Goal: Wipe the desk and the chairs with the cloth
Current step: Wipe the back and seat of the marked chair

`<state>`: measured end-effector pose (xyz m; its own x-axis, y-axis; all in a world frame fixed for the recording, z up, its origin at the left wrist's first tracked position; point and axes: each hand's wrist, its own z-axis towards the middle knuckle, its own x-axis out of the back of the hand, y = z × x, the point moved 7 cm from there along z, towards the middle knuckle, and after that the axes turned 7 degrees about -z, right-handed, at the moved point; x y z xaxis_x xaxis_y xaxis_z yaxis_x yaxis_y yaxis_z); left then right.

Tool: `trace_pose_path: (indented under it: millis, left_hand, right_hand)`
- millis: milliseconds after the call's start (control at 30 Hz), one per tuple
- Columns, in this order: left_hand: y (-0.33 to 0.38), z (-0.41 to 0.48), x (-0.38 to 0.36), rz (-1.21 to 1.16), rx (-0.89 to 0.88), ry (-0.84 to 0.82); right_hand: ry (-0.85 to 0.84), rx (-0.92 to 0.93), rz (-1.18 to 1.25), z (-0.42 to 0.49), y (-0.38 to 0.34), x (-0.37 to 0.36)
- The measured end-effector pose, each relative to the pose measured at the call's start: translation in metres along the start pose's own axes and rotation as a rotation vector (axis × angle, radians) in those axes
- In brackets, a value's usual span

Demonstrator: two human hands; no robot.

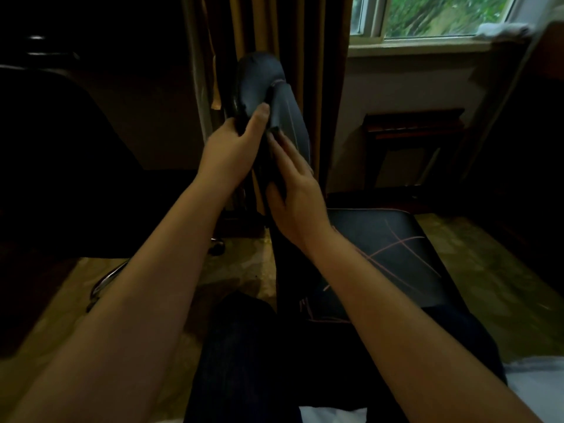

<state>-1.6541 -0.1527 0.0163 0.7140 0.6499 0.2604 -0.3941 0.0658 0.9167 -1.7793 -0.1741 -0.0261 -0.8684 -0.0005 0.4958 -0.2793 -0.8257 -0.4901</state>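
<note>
The right hand (294, 193), the nearer, lies with straight fingers flat along the chair back (285, 264), which rises edge-on from the seat (396, 248) and runs up and away. Farther up, the left hand (232, 145) pinches the top pad (259, 77). I cannot tell whether the grey fold (288, 123) between the hands is the cloth.

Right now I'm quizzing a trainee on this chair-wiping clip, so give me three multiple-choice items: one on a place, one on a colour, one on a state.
1. Where does the curtain hang?
A. left of the window
B. right of it
C. across it

2. What colour are the lines on the chair seat?
A. white
B. pink
C. green

3. What is the left hand doing?
A. hanging idle
B. lying flat on the seat
C. gripping the chair back

Answers:
1. A, its folds end at the window's left frame.
2. B, pink lines cross on the dark seat.
3. C, its thumb and fingers close on the padded top.
</note>
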Motion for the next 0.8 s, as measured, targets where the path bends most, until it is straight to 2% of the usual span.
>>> trace_pose_path:
  millis: [100, 200, 300, 400, 533, 600, 667, 800]
  left_hand:
    - [0.004, 0.0, 0.005, 0.144, -0.112, 0.062]
    - [0.002, 0.002, 0.005, 0.159, -0.139, 0.088]
    - [0.002, 0.005, 0.005, 0.183, -0.142, 0.104]
    - [0.002, 0.007, 0.005, 0.196, -0.15, 0.11]
    - [0.002, 0.005, 0.004, 0.223, -0.139, 0.115]
    - [0.001, 0.004, 0.005, 0.235, -0.146, 0.11]
    - [0.001, 0.004, 0.006, 0.233, -0.155, 0.099]
    - [-0.001, 0.004, 0.006, 0.22, -0.163, 0.09]
  right_hand:
    - [-0.001, 0.058, -0.044, -0.015, 0.013, -0.015]
    - [0.022, 0.082, -0.116, -0.044, 0.036, -0.023]
    - [-0.065, 0.126, -0.254, -0.073, 0.059, -0.023]
    - [-0.077, 0.088, -0.188, -0.067, 0.063, 0.0]
    - [0.164, -0.02, -0.008, -0.021, 0.035, 0.04]
    - [0.288, 0.0, -0.016, 0.003, 0.021, 0.05]
    - [0.319, 0.022, -0.059, 0.021, 0.017, 0.042]
    - [0.119, -0.118, 0.129, 0.01, 0.028, -0.006]
